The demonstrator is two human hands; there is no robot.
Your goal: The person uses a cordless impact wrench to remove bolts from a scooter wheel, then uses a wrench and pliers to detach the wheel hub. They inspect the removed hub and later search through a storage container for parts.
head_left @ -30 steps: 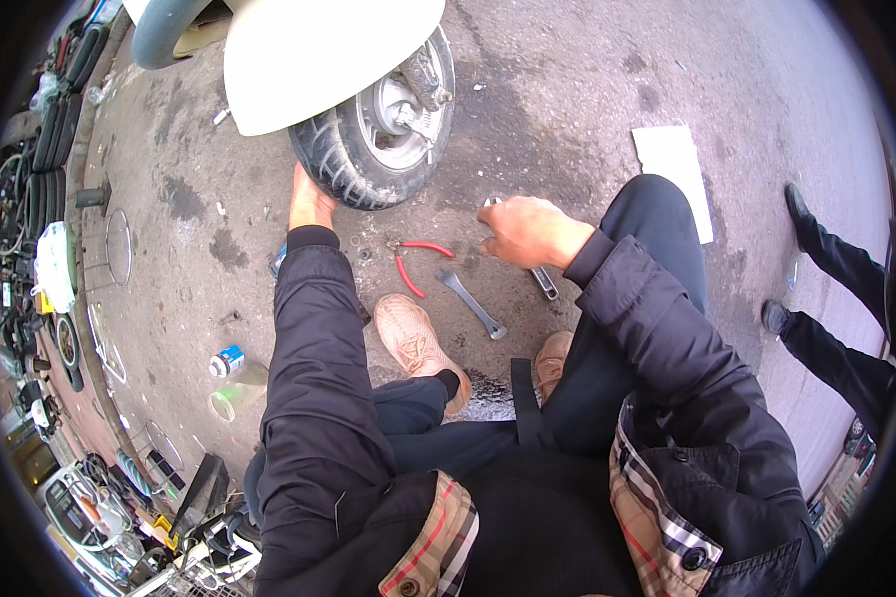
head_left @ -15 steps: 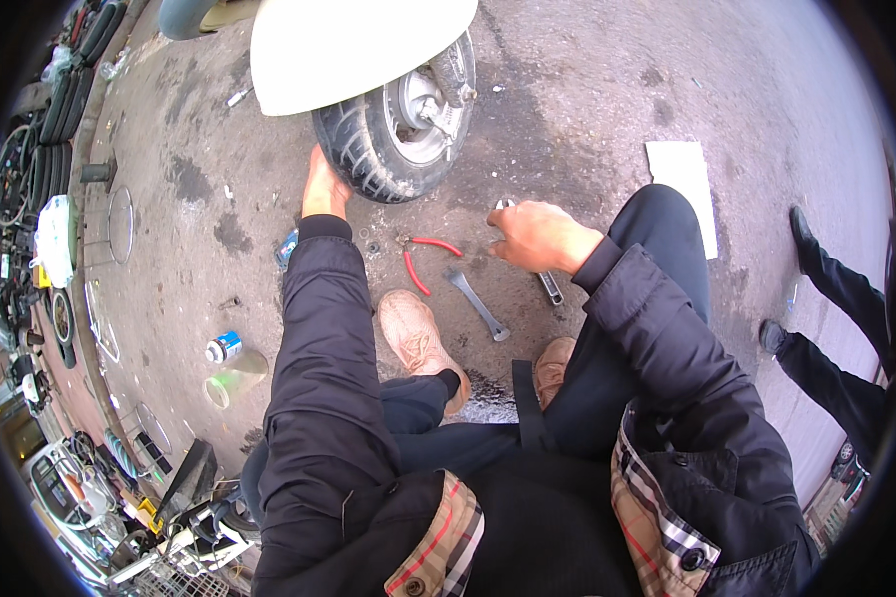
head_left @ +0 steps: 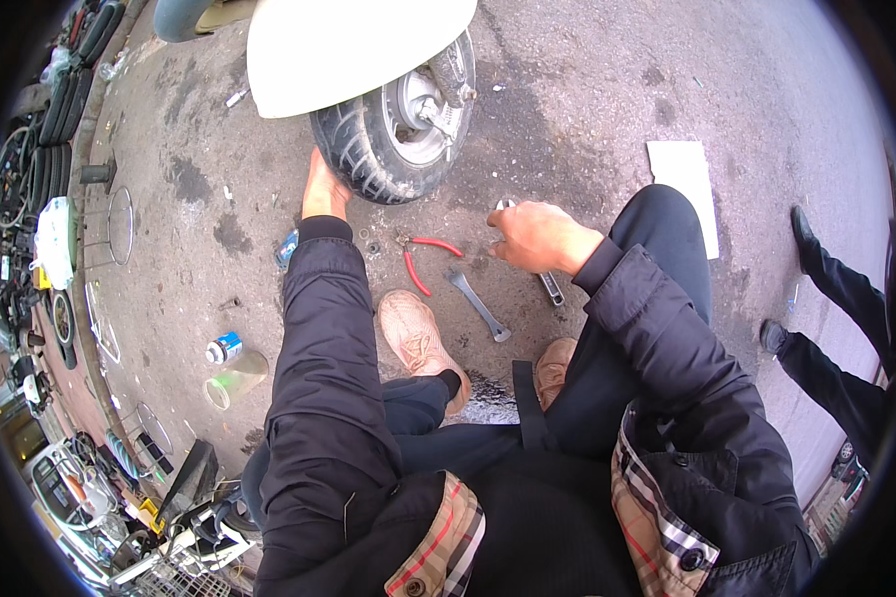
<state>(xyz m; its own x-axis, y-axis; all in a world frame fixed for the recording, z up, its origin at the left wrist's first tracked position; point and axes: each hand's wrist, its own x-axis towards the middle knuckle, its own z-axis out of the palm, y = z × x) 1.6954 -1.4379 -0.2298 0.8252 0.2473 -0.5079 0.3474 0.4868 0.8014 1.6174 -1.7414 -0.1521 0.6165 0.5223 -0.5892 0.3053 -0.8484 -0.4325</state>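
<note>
My left hand [head_left: 327, 187] is against the left side of a black scooter tyre [head_left: 353, 149], its fingers hidden behind the tread. Mud dulls the tyre, and a white fender [head_left: 358, 50] covers its top. My right hand [head_left: 543, 237] is closed, fingers curled, over a silver adjustable wrench [head_left: 551, 289]; the wrench's jaw and handle end show on either side of the hand, and what the fingers hold is hidden. Between my hands lie red-handled pliers [head_left: 416, 261], opened wide, and a flat silver tyre lever [head_left: 480, 306]. Small washers [head_left: 372, 247] lie near the pliers.
A blue-and-white can [head_left: 224, 347] and a clear plastic cup [head_left: 234, 380] lie left of my arm. White cardboard [head_left: 683, 194] lies beyond my right knee. Another person's legs [head_left: 831, 328] are at far right. Tyres [head_left: 55, 109] and scooter parts line the left curb.
</note>
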